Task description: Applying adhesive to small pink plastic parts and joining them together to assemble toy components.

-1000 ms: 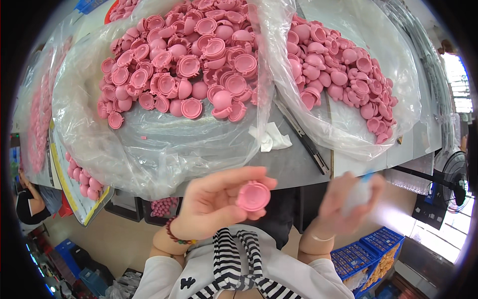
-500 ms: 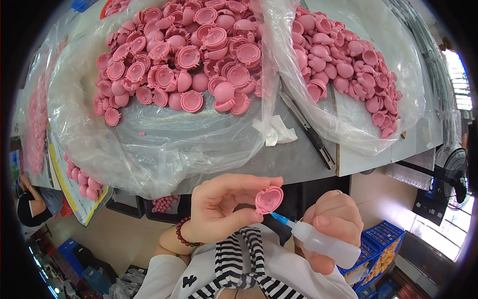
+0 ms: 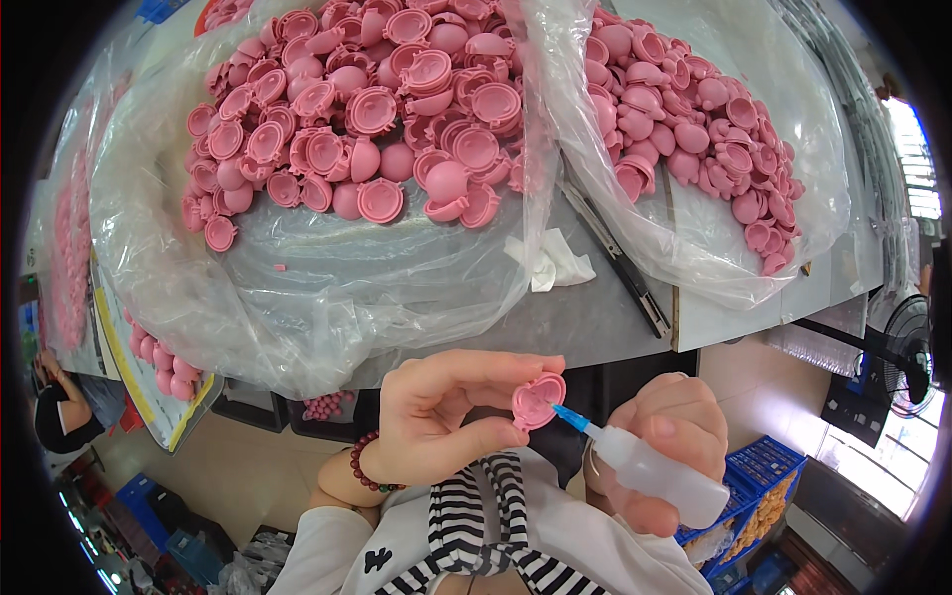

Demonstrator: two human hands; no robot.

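Between the thumb and fingers of my left hand point(image 3: 446, 402) is a round pink plastic half-shell point(image 3: 536, 402), its hollow side turned toward the bottle. My right hand point(image 3: 666, 446) is wrapped round a translucent white squeeze bottle point(image 3: 662, 478) with a blue needle tip point(image 3: 571, 418). That tip points up and left, at the right rim of the half-shell; whether it touches cannot be made out. Beyond my hands, a big heap of similar pink half-shells point(image 3: 380, 201) lies on clear plastic sheeting point(image 3: 297, 337) on the table.
A second heap of pink shells point(image 3: 684, 138) lies at the right on plastic. Between the heaps are a black-and-grey bar-shaped tool point(image 3: 625, 263) and a crumpled white tissue point(image 3: 550, 262). Blue crates point(image 3: 769, 466) stand low at right, a fan point(image 3: 904, 357) beyond. Another person point(image 3: 64, 407) is at far left.
The bottle has shifted slightly right and up, its tip going from the half-shell's lower edge to its right side. The half-shell has turned a little in my left fingers.
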